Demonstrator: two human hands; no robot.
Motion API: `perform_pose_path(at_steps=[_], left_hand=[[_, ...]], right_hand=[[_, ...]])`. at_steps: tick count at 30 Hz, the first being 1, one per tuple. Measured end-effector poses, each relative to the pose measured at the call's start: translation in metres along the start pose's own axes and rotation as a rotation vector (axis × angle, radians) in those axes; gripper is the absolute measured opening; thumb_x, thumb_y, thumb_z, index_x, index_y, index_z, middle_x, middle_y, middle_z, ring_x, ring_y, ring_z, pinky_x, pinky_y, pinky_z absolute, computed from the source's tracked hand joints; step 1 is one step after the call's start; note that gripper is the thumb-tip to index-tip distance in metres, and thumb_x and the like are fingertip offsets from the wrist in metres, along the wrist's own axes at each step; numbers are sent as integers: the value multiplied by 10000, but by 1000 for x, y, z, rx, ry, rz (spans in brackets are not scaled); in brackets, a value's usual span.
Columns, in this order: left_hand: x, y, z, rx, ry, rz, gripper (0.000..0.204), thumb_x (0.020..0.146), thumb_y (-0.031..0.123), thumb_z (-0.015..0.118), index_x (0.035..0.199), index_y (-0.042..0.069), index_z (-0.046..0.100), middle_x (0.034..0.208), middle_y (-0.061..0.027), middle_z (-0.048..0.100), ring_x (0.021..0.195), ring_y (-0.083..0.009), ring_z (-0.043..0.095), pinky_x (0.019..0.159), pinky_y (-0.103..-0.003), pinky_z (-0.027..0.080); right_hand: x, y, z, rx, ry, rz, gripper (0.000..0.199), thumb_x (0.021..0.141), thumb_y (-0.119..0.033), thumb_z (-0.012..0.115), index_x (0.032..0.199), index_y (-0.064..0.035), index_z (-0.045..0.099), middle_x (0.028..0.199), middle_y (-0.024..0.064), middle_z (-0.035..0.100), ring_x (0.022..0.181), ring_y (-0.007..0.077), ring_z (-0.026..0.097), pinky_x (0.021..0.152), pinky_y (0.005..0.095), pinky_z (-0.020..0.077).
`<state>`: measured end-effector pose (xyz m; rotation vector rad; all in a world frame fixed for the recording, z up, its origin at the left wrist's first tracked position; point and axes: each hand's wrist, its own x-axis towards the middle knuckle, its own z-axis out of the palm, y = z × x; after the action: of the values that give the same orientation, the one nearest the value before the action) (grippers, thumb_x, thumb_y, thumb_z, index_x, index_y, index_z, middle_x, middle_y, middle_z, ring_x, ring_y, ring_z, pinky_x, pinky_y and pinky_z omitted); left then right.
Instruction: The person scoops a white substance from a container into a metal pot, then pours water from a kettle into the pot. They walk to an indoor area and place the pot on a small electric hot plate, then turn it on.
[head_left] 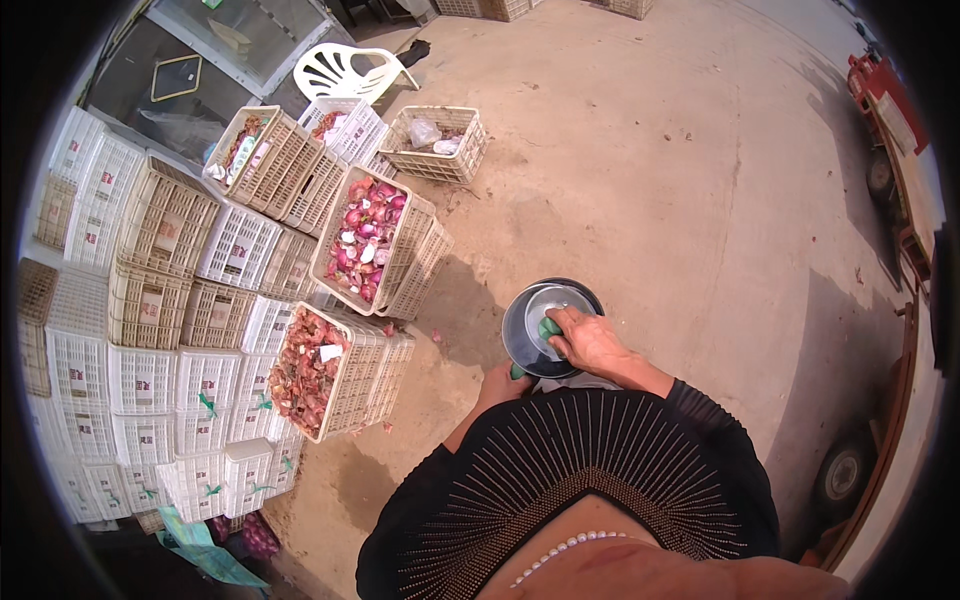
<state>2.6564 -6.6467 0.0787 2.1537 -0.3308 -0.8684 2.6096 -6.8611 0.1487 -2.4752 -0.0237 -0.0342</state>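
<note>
In front of my body is a round dark basin (pixel 512 335) with a shiny grey metal bowl (pixel 538 297) inside it. My right hand (pixel 590 342) reaches over the bowl, its fingers closed on a small green item (pixel 547 328); whether this is a cloth or a scrubber I cannot make out. At the basin's near left side is my left hand (pixel 500 385), curled at the rim, with a second bit of green (pixel 517 371) by its fingertips. Most of the left fingers are hidden, and their grip is unclear.
To the left stand crates of red onions (pixel 365 235) and of brownish onion skins (pixel 305 370). Stacked white crates (pixel 140 380) rise behind them. A white plastic chair (pixel 345 72) is at the back. Along the right edge is a vehicle with a wheel (pixel 843 472).
</note>
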Motion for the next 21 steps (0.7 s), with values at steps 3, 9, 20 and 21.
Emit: perform_pose_path(at_steps=[3, 9, 20, 21], left_hand=[[80, 40, -29, -74, 110, 21, 315, 772, 220, 659, 1045, 64, 655, 870, -204, 678, 841, -318, 677, 759, -374, 502], [293, 88, -74, -113, 161, -32, 327, 770, 219, 655, 1063, 75, 652, 840, -194, 681, 811, -328, 678, 727, -385, 512], [622, 262, -215, -109, 74, -49, 326, 773, 213, 656, 1073, 89, 651, 884, -209, 678, 855, -370, 664, 751, -421, 505], [655, 274, -225, -88, 96, -34, 322, 776, 208, 654, 1071, 79, 649, 884, -210, 677, 855, -367, 665, 751, -418, 504]], right_hand=[[98, 43, -43, 5, -47, -60, 369, 869, -219, 628, 1181, -37, 550, 1010, 185, 618, 879, 383, 639, 747, 459, 517], [291, 135, -98, -18, -63, -95, 391, 867, -210, 630, 1206, -40, 532, 1035, 185, 606, 879, 382, 637, 749, 452, 518], [623, 292, -235, -19, -173, -52, 460, 887, -210, 608, 1292, -38, 473, 1094, 212, 589, 916, 397, 633, 787, 458, 515], [654, 308, -247, -18, -173, -50, 459, 887, -207, 608, 1293, -40, 473, 1094, 208, 590, 912, 397, 632, 785, 458, 516]])
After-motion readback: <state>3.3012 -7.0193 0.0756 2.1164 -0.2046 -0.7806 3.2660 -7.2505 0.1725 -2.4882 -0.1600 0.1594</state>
